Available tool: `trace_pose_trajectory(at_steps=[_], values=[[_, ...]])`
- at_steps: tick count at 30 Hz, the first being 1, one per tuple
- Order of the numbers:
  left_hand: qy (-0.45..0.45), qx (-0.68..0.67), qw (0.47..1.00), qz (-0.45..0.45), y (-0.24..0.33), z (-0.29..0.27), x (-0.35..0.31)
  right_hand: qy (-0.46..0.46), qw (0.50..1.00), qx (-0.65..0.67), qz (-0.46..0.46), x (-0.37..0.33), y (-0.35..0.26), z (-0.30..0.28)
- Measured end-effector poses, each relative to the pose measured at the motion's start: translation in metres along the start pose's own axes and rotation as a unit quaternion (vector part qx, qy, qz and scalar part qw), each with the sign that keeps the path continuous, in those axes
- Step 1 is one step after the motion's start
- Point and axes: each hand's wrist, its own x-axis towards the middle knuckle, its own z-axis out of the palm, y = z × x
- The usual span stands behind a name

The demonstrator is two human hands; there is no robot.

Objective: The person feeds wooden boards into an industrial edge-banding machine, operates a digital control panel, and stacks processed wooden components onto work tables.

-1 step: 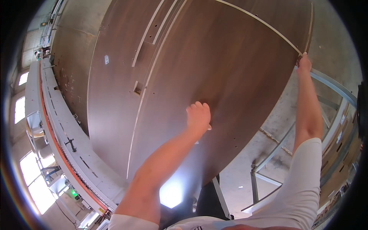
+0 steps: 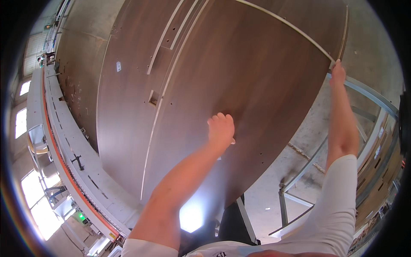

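A large dark brown wood-grain panel (image 2: 239, 77) with pale edges fills the middle of the view. At its right corner my right hand (image 2: 338, 73) is closed round the edge, its fingers partly hidden. My left hand (image 2: 221, 129) is over the panel's near half, fingers curled in and thumb at the side, with nothing visible in it. Whether it presses on the surface I cannot tell. Left of it the brown surface has a long pale edge line, a small square cutout (image 2: 153, 98) and narrow slots. A small white label (image 2: 118, 66) is stuck on the left part.
Along the left runs a long grey machine (image 2: 64, 124) with an orange strip. Below my right arm stands a grey metal frame (image 2: 284, 201) on the concrete floor (image 2: 261, 197). Stacked boards (image 2: 376, 184) lie at the far right. Bright windows (image 2: 40, 201) line the left wall.
Almost nothing differs. The panel's right corner and my right hand sit slightly further left in the picture, with my grip unchanged.
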Motion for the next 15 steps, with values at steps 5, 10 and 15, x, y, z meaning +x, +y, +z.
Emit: trace_pose_trajectory(at_steps=[5,10,15], values=[[0.025,0.022,0.999,-0.009,-0.009,0.003,0.002,-0.142,0.989,0.029,-0.006,-0.088,-0.022,-0.037],[0.029,0.029,0.999,-0.016,-0.003,0.004,0.004,-0.25,0.964,-0.022,-0.086,-0.216,-0.076,-0.088],[0.066,0.007,0.998,-0.015,-0.001,0.003,-0.003,-0.223,0.969,-0.021,-0.106,-0.351,-0.099,-0.133]])
